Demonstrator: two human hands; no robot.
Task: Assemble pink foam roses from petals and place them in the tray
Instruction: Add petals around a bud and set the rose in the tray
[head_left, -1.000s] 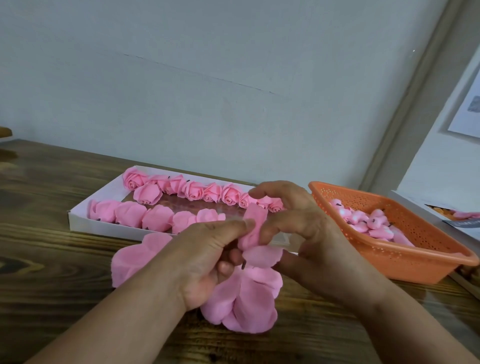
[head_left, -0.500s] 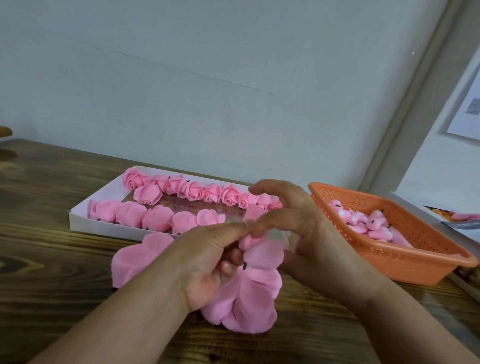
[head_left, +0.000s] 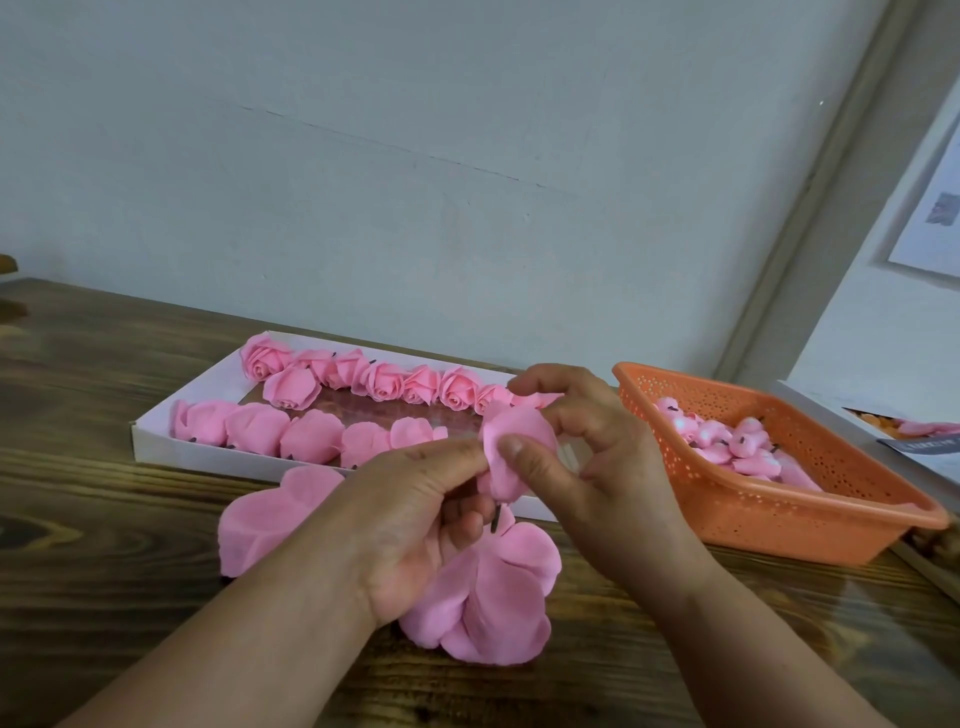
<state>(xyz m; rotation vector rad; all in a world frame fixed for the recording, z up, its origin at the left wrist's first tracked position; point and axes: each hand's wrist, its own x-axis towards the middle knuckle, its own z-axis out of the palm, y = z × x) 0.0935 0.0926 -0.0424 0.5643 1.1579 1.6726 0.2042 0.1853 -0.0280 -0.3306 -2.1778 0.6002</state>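
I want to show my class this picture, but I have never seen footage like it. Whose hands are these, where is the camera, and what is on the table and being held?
There is no machine here: a person works with bare hands. The one picture comes from a camera worn on the person's head, looking forward and down.

On the wooden table lies a white tray holding two rows of pink foam roses. To the right stands an orange basket with small pink rose buds in it. Loose pink petals lie near the hands.

The left hand and right hand together pinch a half-made rose, wrapping a petal around it. A short dark stem shows below it.
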